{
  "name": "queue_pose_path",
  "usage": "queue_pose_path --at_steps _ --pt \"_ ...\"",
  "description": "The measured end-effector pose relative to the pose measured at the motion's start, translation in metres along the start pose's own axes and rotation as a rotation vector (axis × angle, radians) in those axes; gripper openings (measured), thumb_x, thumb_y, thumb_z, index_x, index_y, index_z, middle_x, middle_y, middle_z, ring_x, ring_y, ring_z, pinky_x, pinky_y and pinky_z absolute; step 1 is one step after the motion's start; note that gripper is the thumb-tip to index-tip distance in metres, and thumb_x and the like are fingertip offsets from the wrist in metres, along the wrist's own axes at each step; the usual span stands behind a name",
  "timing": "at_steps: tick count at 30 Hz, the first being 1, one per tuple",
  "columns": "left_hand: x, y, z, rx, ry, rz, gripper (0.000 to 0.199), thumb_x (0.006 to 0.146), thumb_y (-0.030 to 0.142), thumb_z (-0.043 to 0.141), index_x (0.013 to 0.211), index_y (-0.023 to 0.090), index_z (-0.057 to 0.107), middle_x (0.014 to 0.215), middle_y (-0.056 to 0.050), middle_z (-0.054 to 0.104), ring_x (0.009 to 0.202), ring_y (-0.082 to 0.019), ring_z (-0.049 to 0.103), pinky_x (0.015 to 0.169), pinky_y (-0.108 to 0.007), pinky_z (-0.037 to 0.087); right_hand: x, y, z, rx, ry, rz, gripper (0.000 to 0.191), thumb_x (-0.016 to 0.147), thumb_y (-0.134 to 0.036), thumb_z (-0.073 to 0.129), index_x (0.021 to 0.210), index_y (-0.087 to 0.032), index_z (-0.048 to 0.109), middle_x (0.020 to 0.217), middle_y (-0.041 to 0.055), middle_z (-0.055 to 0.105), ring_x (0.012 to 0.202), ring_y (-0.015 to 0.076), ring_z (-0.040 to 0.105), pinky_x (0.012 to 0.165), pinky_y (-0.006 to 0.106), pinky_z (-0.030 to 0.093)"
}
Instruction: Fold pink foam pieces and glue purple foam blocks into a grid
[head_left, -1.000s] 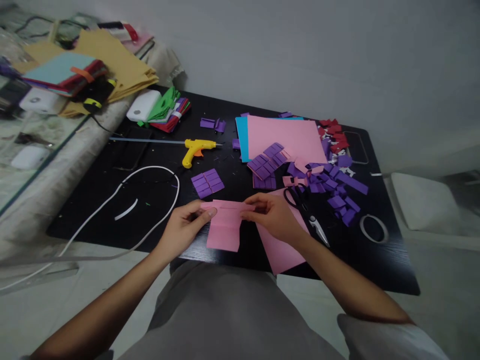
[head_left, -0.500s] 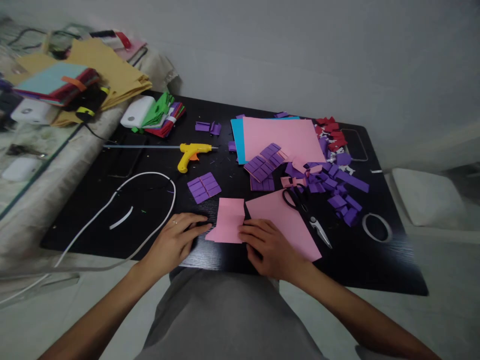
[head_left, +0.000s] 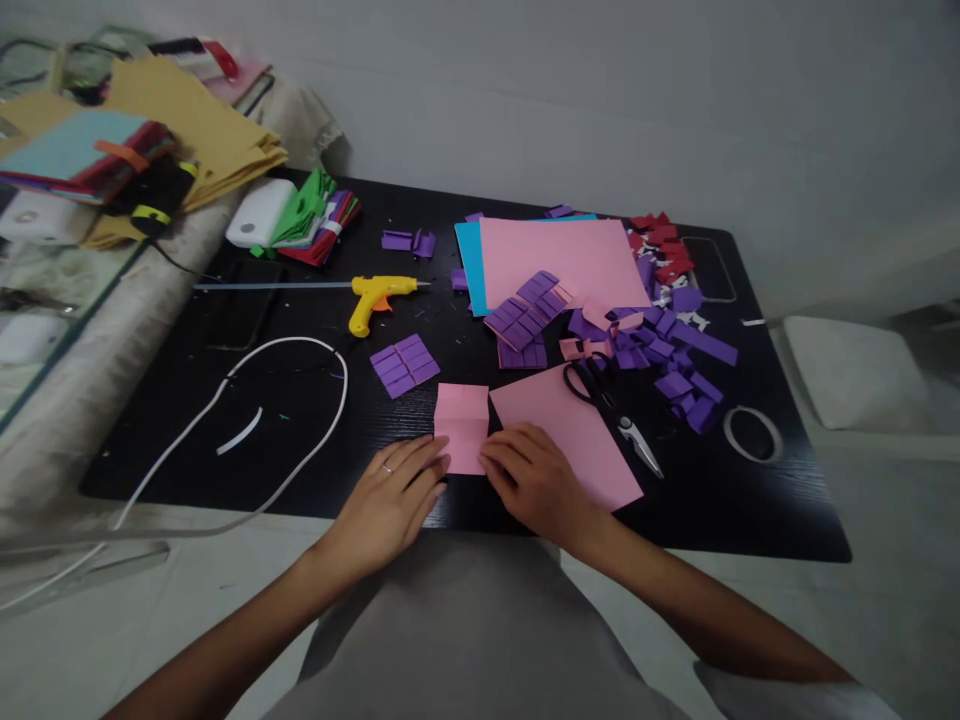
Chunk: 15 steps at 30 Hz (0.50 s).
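A small piece of pink paper (head_left: 463, 425) with a crease across it lies near the table's front edge. My left hand (head_left: 391, 498) grips its left side, fingertips over the edge. On the right side, my right hand (head_left: 536, 480) has bent fingers closed at the paper's edge. Beneath that hand's outer side is a larger pink sheet (head_left: 577, 435). Scissors with black handles (head_left: 628, 428) rest on this sheet, blades toward the front right. Just beyond the small paper sits a purple square of folded strips (head_left: 405, 365).
A yellow glue gun (head_left: 371, 298) with a long glue stick lies at the back left. White cable (head_left: 341, 400) loops across the left side. Pink and blue sheets (head_left: 562, 260), purple folded pieces (head_left: 660, 340), red pieces (head_left: 667, 245) and a tape roll (head_left: 752, 435) are at the right.
My left hand has moved right onto the small pink paper's left side. The loose flap at its lower left no longer shows. My right hand stays at the right edge.
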<state>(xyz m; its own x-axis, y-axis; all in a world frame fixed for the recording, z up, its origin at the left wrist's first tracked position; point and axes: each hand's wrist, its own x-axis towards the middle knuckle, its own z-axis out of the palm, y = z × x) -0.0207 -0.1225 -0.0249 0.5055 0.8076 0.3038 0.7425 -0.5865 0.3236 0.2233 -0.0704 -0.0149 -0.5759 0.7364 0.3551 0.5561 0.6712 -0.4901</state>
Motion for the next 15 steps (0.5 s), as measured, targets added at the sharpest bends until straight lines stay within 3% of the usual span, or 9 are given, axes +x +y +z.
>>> queue_pose_path --at_steps 2,5,7,11,15 --pt "0.001 -0.001 0.001 -0.015 0.008 -0.013 0.026 0.103 0.017 0.057 0.127 0.015 0.069 0.139 -0.014 0.07 0.127 -0.03 0.065 0.106 -0.047 0.051 0.006 0.001 0.002 0.009 0.042 0.139 0.009 0.099 -0.017 0.062 0.105 -0.019 0.068 0.099 0.011 0.072 0.095 0.0277 0.065 0.086 0.045 0.059" --pt "0.001 -0.002 0.003 -0.054 0.04 -0.037 0.025 0.103 0.015 0.058 0.125 0.016 0.069 0.134 -0.013 0.071 0.123 -0.029 0.066 0.104 -0.045 0.051 0.013 0.005 0.006 0.062 0.06 0.293 0.033 0.092 -0.021 0.073 0.123 -0.021 0.063 0.112 0.0133 0.067 0.106 0.0317 0.063 0.092 0.051 0.059" --pt "0.001 -0.002 0.004 -0.077 0.068 -0.052 0.024 0.102 0.014 0.058 0.124 0.016 0.068 0.127 -0.013 0.072 0.118 -0.028 0.067 0.101 -0.044 0.052 0.015 0.008 0.008 0.084 0.029 0.319 0.038 0.089 -0.021 0.076 0.126 -0.022 0.064 0.116 0.0131 0.064 0.109 0.0322 0.062 0.096 0.054 0.058" --pt "0.005 -0.003 0.003 -0.156 0.099 -0.095 0.022 0.102 0.012 0.06 0.121 0.019 0.067 0.117 -0.01 0.07 0.11 -0.024 0.067 0.094 -0.04 0.053 0.017 0.012 0.01 0.135 -0.004 0.332 0.027 0.089 -0.014 0.075 0.115 -0.021 0.069 0.11 0.0107 0.062 0.107 0.0295 0.063 0.097 0.051 0.058" --pt "0.013 -0.008 -0.003 -0.252 0.231 -0.257 0.021 0.099 0.017 0.067 0.119 0.019 0.061 0.114 -0.008 0.066 0.107 -0.021 0.065 0.094 -0.038 0.053 0.018 0.011 0.01 0.21 0.051 0.305 0.016 0.092 -0.009 0.068 0.1 -0.022 0.07 0.103 0.0076 0.063 0.102 0.0253 0.065 0.093 0.044 0.058"
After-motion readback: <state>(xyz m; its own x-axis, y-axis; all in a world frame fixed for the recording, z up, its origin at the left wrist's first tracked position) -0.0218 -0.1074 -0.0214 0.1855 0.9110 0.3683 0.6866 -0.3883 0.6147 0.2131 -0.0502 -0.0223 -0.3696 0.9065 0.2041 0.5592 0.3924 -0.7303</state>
